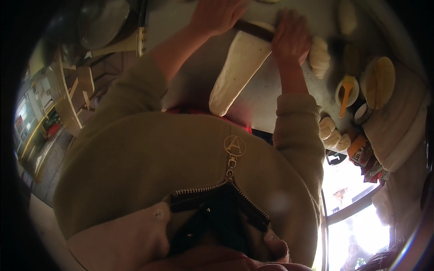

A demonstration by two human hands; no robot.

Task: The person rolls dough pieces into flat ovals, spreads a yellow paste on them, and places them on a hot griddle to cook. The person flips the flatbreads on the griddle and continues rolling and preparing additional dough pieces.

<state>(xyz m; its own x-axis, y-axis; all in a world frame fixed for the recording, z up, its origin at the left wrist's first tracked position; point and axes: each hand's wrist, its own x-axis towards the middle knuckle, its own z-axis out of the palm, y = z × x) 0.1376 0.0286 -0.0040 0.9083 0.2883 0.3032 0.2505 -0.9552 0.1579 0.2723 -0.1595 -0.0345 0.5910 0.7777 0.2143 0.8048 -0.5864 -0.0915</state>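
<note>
A long strip of flattened dough (239, 67) lies on the metal worktop (259, 95), its narrow end towards my body. Across its far, wider end rests a dark rolling pin (255, 30). My left hand (220, 15) is on the pin's left end, partly cut off by the top of the picture. The pin's other end is under my right hand (291, 39), which is slightly blurred. Just right of that hand sits a ridged, shaped piece of dough (319, 58). A little more dough shows beyond the pin.
To the right are a small bowl (353, 96) with an orange brush (346, 93) across it, a larger round container (379, 83), several shaped dough pieces (332, 133), printed packets (364, 155) and a cloth (396, 132). A large metal bowl (103, 23) stands at upper left.
</note>
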